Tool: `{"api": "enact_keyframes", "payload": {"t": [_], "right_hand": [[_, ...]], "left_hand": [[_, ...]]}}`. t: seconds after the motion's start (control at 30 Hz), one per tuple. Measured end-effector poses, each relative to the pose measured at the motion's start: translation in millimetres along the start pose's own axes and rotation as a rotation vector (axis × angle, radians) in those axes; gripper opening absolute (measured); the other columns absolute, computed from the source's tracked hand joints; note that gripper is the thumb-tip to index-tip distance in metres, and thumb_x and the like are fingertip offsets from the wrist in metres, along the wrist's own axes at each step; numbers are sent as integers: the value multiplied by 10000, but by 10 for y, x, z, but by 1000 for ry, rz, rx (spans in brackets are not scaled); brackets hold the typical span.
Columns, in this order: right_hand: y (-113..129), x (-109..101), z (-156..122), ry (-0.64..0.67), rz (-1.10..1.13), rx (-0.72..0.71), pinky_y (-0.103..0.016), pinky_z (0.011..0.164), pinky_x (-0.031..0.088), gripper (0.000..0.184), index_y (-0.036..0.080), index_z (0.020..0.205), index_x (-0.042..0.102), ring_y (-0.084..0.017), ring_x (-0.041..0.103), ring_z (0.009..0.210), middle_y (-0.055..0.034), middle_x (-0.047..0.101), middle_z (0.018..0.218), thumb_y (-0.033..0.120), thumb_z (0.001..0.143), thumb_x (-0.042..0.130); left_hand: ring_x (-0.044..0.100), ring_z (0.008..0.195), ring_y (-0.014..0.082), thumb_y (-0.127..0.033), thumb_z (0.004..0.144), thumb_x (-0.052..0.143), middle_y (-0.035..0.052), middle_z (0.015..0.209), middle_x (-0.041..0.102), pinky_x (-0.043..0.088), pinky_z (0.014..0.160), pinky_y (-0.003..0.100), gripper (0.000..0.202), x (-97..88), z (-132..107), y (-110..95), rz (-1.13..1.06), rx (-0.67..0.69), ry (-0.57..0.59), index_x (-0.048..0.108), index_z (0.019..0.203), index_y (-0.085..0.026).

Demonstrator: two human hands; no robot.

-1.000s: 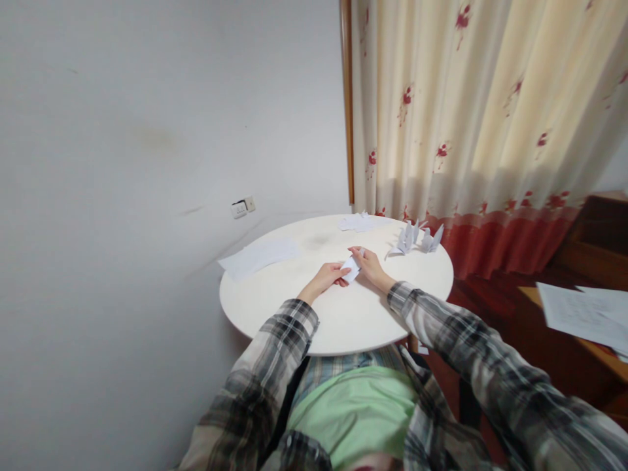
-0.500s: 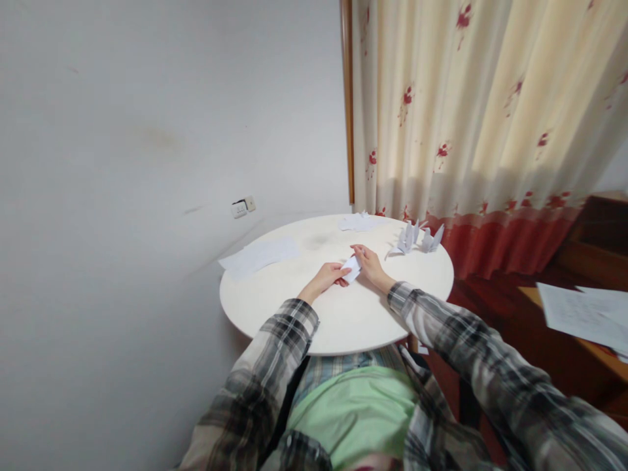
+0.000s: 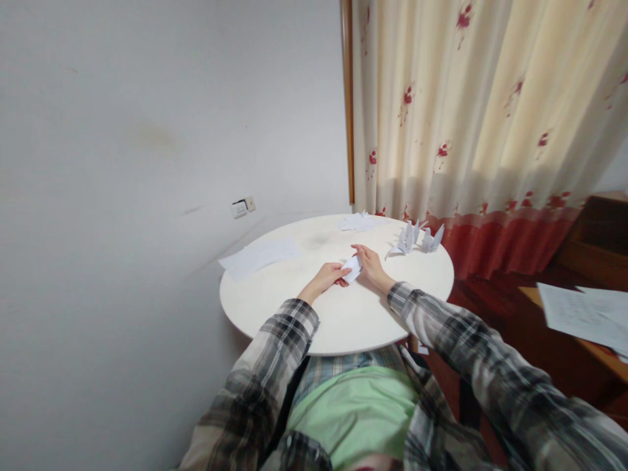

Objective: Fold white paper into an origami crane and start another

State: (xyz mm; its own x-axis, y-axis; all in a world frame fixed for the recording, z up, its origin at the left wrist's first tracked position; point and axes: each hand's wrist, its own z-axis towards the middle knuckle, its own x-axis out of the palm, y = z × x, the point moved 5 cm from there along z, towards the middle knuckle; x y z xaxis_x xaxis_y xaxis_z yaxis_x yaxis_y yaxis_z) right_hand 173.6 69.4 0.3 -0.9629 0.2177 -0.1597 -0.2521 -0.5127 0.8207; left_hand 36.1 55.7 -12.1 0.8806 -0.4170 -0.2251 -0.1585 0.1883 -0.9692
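A small folded piece of white paper (image 3: 352,269) is held between my two hands above the round white table (image 3: 275,294). My left hand (image 3: 328,277) pinches its lower left side, thumb on top and fingers curled beneath. At its upper right edge, my right hand (image 3: 370,263) is closed on the paper, with the index finger reaching along the far side. The fingers partly cover the fold lines. Beyond my right hand stand folded paper cranes (image 3: 408,238) and another crane (image 3: 432,240) close beside them.
Flat white sheets (image 3: 260,254) lie at the table's left edge. More paper pieces (image 3: 360,222) lie at the back. A wall with a socket (image 3: 239,209) borders the left; a curtain (image 3: 466,131) hangs behind. Papers (image 3: 583,314) rest on a wooden surface at right.
Very little differs. The fingers of my right hand have shifted slightly at the paper's upper edge; my left hand keeps its hold.
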Motion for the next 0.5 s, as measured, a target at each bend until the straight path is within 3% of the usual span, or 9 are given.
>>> {"api": "enact_keyframes", "payload": {"t": [0.2, 0.5], "right_hand": [[18, 2, -1, 23, -18, 5, -258, 583, 415, 440, 131, 958, 609, -154, 526, 642, -73, 608, 749, 460, 829, 348], [-14, 96, -24, 151, -28, 93, -223, 510, 368, 322, 132, 653, 565, -112, 477, 525, -15, 556, 578, 440, 727, 507]], "left_hand": [[509, 443, 85, -416, 634, 665, 14, 497, 575, 351, 464, 204, 334, -7, 19, 13, 12, 4, -7, 582, 654, -93], [528, 507, 94, -489, 612, 643, 22, 625, 607, 380, 494, 213, 405, -143, 135, 127, 8, 84, -134, 592, 743, -108]]}}
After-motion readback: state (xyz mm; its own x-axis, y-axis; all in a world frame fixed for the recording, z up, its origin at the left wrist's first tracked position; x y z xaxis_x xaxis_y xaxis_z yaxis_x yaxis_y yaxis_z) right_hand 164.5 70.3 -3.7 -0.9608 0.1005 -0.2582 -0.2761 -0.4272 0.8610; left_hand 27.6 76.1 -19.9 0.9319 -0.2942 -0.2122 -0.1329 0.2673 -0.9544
